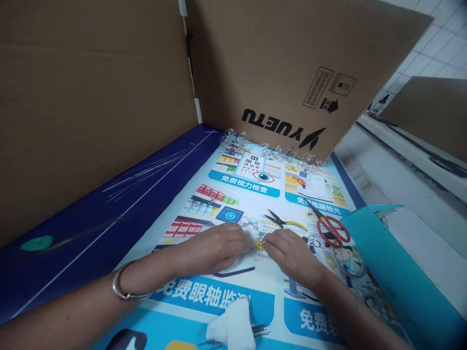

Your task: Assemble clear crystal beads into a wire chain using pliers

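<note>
Head view: the bent, thin silvery wire piece point(251, 222) is between the bare left hand point(217, 248) and bare right hand point(292, 253), over the blue-and-white printed sheet point(266, 294). Each hand's fingers curl close together (whether they pinch the wire, I cannot tell); yellow-handled metal pliers point(280, 221) lie just beyond.

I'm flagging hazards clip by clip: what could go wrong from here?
The thin wire between the left hand and right hand could prick a fingertip or bend out of shape.
The pliers lie just beyond the right hand with their jaws parted, so a forward push might nudge them or catch a finger.
The scissors lie uncovered nearby; a careless reach to the right might meet the blades.
</note>
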`<state>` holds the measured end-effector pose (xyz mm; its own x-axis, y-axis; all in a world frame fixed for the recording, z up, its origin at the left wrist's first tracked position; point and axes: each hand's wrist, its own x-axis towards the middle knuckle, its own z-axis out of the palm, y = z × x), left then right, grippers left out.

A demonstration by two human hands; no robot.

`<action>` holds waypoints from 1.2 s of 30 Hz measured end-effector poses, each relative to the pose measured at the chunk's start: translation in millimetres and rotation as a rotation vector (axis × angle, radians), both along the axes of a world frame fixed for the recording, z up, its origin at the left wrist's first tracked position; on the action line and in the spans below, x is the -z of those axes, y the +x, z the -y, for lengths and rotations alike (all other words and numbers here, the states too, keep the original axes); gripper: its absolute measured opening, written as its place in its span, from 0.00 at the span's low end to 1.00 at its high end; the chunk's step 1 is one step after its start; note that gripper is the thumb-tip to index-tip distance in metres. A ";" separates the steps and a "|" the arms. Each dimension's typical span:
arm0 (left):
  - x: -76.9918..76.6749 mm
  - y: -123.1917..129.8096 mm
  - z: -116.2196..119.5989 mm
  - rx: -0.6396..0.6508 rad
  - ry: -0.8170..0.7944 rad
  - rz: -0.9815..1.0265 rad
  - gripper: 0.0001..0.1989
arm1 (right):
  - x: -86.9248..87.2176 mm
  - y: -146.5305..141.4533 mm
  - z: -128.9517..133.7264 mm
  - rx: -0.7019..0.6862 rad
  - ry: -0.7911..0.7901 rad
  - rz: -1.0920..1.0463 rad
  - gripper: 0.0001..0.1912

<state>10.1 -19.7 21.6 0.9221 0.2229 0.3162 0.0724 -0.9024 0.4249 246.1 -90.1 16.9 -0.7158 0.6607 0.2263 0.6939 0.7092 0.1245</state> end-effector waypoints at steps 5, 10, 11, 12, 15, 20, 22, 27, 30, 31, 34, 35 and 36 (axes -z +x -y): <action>2.2 0.0 -1.0 -0.020 0.006 -0.037 0.09 | 6.7 -1.7 1.5 0.023 -0.088 -0.029 0.09; 0.4 -1.1 -2.0 -0.012 -0.052 -0.034 0.09 | 3.0 -3.6 3.3 0.060 -0.215 -0.032 0.08; -0.1 -1.6 -2.7 -0.009 -0.091 -0.018 0.08 | 1.8 -3.6 3.1 0.064 -0.231 -0.049 0.07; -0.3 -2.2 -3.7 -0.016 -0.139 0.007 0.07 | 0.8 -3.2 2.7 0.064 -0.242 -0.079 0.06; 1.1 -3.7 -8.0 -0.129 -0.290 0.129 0.06 | 0.7 0.6 0.7 0.083 -0.241 -0.251 0.05; 8.9 -2.5 -14.9 -0.494 -0.454 0.208 0.07 | 7.5 8.7 -2.8 0.188 -0.095 -0.568 0.11; 11.7 -0.9 -16.3 -0.570 -0.497 0.196 0.07 | 9.5 9.1 -4.3 0.229 -0.081 -0.543 0.16; 15.5 3.2 -16.9 -0.591 -0.527 0.115 0.09 | 11.8 3.6 -9.1 0.363 -0.121 -0.278 0.24; 16.4 5.1 -16.1 -0.564 -0.469 0.035 0.10 | 11.2 1.2 -10.3 0.405 -0.128 -0.222 0.24; 16.8 5.5 -15.9 -0.555 -0.441 0.012 0.10 | 10.2 0.9 -10.1 0.414 -0.135 -0.224 0.24; 17.6 5.3 -14.9 -0.546 -0.356 -0.010 0.09 | 5.0 0.8 -7.6 0.462 -0.163 -0.289 0.16; 17.3 5.0 -14.0 -0.558 -0.309 0.011 0.09 | 3.1 0.9 -6.4 0.484 -0.174 -0.317 0.12; 16.5 4.9 -12.6 -0.570 -0.249 0.042 0.09 | 1.4 1.1 -5.3 0.503 -0.185 -0.338 0.09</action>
